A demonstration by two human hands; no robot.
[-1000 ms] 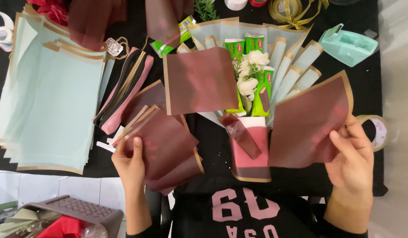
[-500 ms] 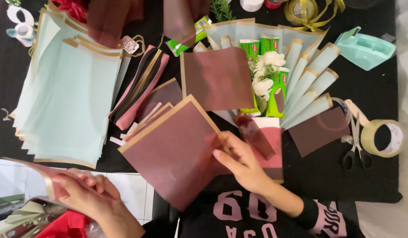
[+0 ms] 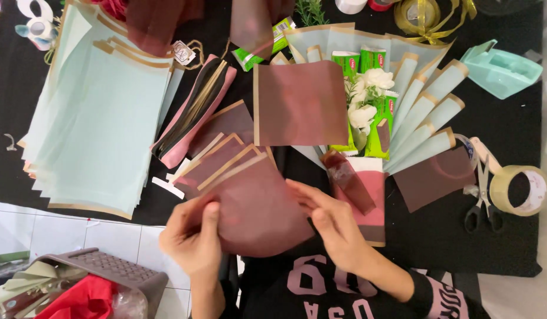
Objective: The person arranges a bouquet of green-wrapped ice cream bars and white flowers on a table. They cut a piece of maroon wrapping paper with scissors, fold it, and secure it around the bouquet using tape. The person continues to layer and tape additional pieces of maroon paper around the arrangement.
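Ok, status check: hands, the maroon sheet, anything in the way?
Left hand pinching the maroon wrapping sheet at its left edge. Right hand flat on its right side. Bouquet just beyond; scissors and tape roll off right, apart from the sheet.

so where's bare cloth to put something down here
Bare black cloth lies below the scissors and tape roll, right of the right hand. The middle, around the bouquet and maroon sheets, is crowded.
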